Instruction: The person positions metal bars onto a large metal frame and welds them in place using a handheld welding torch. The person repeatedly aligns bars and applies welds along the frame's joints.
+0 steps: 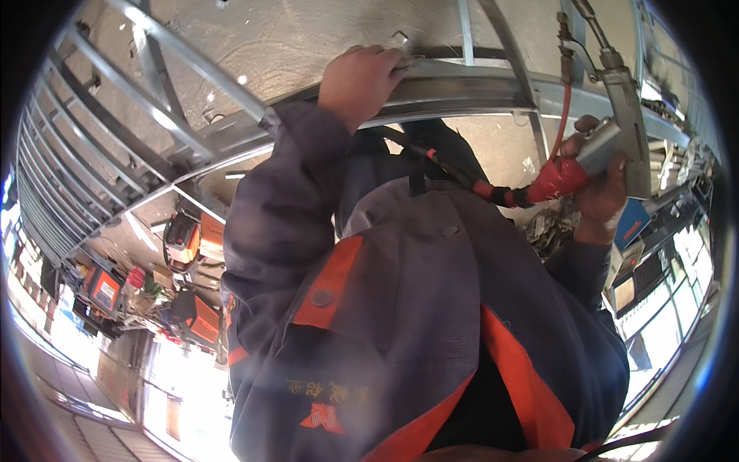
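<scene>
Your left hand (362, 77) sits at about twelve o'clock in the view, fingers curled over the edge of a curved grey metal bar (462, 88) and gripping it. Your right hand (596, 173) is at about two o'clock, clenched around the handle of a grey metal spray gun (623, 131), whose body rises past your fingers. A red hose (566, 115) runs down beside the gun, and a red fitting (558, 181) at its base joins a black-and-red line (462, 173) that crosses toward your chest. Your dark blue work jacket (416, 323) with orange panels fills the centre and the six o'clock side.

Beyond the hands, the bar belongs to a welded grey frame (154, 108) of rails and struts sweeping from nine to one o'clock over a bare concrete floor (308, 46). At eight o'clock stand orange-and-black machines (192, 239). Shelving with clutter (654, 254) lines the three o'clock side, in bright daylight.
</scene>
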A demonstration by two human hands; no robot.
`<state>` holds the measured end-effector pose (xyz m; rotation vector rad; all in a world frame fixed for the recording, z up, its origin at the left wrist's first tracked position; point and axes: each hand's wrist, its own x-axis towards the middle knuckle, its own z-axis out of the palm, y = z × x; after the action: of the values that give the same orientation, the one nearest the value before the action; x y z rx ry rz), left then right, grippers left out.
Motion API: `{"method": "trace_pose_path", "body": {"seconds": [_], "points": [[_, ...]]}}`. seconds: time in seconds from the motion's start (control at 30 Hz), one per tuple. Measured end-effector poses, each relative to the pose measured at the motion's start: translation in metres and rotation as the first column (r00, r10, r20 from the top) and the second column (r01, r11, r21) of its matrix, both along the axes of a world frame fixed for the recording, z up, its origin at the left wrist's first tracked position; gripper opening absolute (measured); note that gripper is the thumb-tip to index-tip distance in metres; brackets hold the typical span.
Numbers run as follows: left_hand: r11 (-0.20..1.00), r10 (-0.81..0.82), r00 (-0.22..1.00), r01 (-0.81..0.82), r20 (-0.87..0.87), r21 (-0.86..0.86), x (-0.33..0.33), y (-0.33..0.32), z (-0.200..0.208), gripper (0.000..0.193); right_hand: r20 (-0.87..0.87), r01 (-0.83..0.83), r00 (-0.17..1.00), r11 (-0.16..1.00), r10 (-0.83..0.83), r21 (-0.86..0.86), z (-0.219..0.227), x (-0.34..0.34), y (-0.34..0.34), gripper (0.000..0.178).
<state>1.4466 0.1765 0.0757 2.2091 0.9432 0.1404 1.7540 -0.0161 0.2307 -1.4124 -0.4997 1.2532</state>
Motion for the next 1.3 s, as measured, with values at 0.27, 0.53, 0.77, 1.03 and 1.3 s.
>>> {"method": "trace_pose_path", "body": {"seconds": [0.27,0.53,0.77,1.03,1.3], "points": [[0.993,-0.043,0.975,0.066,0.219,-0.102,0.066,-0.036,-0.001,0.025,-0.037,0.075,0.996,0.997,-0.075,-0.005,-0.01,0.025,-0.013,0.061],[0.952,0.083,0.99,-0.045,0.115,-0.303,0.077,-0.042,0.005,0.035,0.039,0.091,0.995,0.995,-0.092,0.033,-0.011,0.038,-0.026,0.063],[0.99,0.112,0.988,-0.102,-0.11,0.099,0.038,-0.065,0.037,0.051,0.013,-0.015,1.0,0.997,0.015,0.071,-0.02,0.053,-0.025,0.059],[0.94,0.194,0.948,-0.107,-0.25,0.323,0.015,-0.098,0.044,0.069,0.005,-0.053,0.999,0.995,0.053,0.085,-0.021,0.051,-0.007,0.058],[0.895,0.322,0.924,-0.226,-0.208,0.384,0.007,-0.107,0.044,0.063,0.005,-0.118,0.993,0.989,0.118,0.092,-0.016,0.055,0.004,0.057]]}}
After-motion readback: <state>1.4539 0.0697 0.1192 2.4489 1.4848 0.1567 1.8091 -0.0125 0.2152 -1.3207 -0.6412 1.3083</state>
